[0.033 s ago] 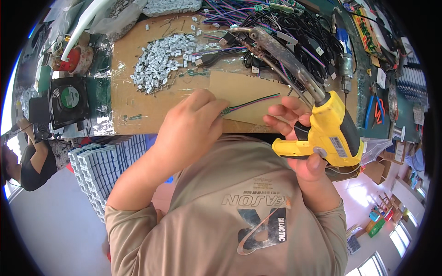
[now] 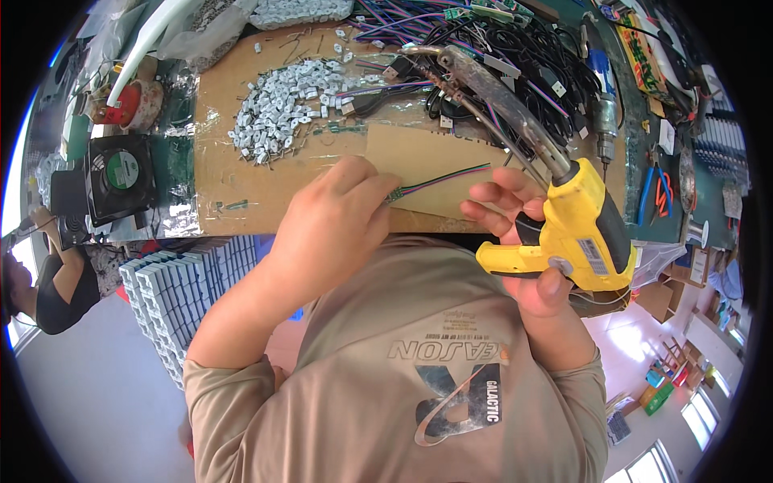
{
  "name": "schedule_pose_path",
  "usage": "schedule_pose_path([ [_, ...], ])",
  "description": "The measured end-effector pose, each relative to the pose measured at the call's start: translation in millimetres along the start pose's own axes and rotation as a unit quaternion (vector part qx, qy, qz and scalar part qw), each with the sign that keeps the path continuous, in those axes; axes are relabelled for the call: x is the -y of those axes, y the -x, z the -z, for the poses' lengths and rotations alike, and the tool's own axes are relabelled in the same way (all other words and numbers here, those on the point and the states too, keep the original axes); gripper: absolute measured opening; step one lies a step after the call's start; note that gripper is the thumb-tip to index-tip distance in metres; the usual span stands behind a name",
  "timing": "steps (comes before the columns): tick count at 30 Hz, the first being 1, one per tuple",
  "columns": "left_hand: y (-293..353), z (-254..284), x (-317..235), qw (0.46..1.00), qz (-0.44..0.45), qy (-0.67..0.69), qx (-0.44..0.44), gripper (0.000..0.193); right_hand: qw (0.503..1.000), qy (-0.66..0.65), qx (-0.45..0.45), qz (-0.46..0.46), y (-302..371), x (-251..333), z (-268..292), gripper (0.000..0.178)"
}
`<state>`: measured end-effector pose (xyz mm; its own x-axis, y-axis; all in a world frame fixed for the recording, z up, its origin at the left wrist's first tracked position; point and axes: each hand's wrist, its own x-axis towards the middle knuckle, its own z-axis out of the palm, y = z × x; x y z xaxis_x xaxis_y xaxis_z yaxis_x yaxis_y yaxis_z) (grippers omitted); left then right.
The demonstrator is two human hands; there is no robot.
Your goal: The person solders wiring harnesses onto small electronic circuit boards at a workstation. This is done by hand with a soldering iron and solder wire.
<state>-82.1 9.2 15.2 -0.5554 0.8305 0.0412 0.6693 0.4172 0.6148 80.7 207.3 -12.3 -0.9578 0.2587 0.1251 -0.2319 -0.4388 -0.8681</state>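
Over the near edge of the bench, my left hand is closed, its thumb and fingertips pinching a small green circuit board. Thin coloured wires run from the board to the right, above a brown cardboard sheet. My right hand holds a yellow and black soldering gun by its handle, fingers partly loose around the trigger side. The gun's metal barrel points up and left over the bench, its bent tip beyond the wires. Part of the board is hidden by my left fingertips.
A pile of small white plastic pieces lies at left centre, with a black fan farther left. Black cables are heaped at the back. A drill and pliers lie right. Another person is at far left.
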Motion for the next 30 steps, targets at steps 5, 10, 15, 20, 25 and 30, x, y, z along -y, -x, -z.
schedule_pose_path([
  [5,-2.1,1.5,-4.0,1.0,-0.004,-0.007,-0.001,0.029,0.999,0.001,0.013,0.036,3.7,0.6,11.7,0.065],
  [10,-8.7,20.1,-8.3,0.997,0.029,0.019,0.072,0.027,0.996,0.023,-0.001,0.088,11.4,15.3,28.8,0.066],
  [15,-9.2,48.0,-21.6,0.885,0.171,0.434,0.007,0.022,0.991,0.039,-0.061,0.116,25.9,39.9,34.8,0.064],
  [20,-15.5,45.6,-15.0,0.781,0.14,0.596,-0.125,0.029,0.981,0.031,-0.03,0.19,37.4,53.6,52.2,0.06],
  [25,-1.1,-7.4,-17.9,0.721,0.282,0.62,-0.129,0.031,0.984,0.028,-0.032,0.17,38.0,43.5,50.2,0.06],
  [30,9.6,-12.0,-16.4,0.707,0.312,0.619,-0.143,0.029,0.993,0.041,-0.086,0.071,39.6,33.0,33.5,0.064],
])
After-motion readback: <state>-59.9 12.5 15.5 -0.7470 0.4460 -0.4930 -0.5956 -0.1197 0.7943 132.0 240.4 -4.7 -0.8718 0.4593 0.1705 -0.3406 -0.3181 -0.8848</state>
